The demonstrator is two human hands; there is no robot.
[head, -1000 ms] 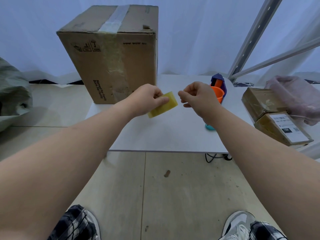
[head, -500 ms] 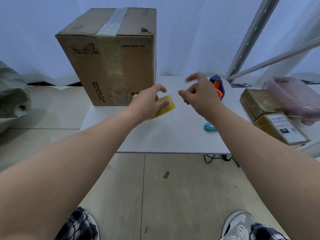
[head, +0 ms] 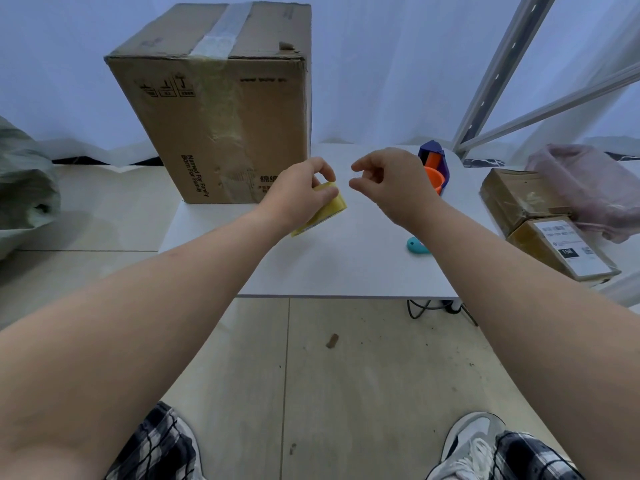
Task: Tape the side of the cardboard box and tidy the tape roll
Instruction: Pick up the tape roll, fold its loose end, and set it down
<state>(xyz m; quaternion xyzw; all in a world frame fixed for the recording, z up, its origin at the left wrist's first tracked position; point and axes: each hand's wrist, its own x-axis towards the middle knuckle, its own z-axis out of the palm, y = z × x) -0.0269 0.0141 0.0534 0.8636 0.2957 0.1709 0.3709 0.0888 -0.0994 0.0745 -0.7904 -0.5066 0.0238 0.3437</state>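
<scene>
Head view looks down over both bare forearms reaching across a white table (head: 311, 268). Left hand (head: 298, 194) holds the yellow tape roll (head: 329, 211) above the table's middle, its grip wrapped over the roll with thumb and forefinger pinched at the roll's upper edge. Right hand (head: 394, 183) hovers just beside it, apart from the roll, thumb and forefinger curled toward each other with a narrow gap between them and nothing visibly held; whether a clear strip of tape runs between the two hands cannot be told

The cardboard box (head: 221, 116) stands upright on the table's far left corner, its near bottom edge just beyond the left hand, clear tape already running over its top and down the facing side. Bare table lies open between the hands and the near edge. To the right, a small teal object (head: 414, 244) rests on the table, partly hidden by the right forearm, and a purple and orange tape dispenser (head: 434, 166) sits behind the right hand near the far edge. Two wrapped parcels (head: 540, 216) sit off the table's right edge
</scene>
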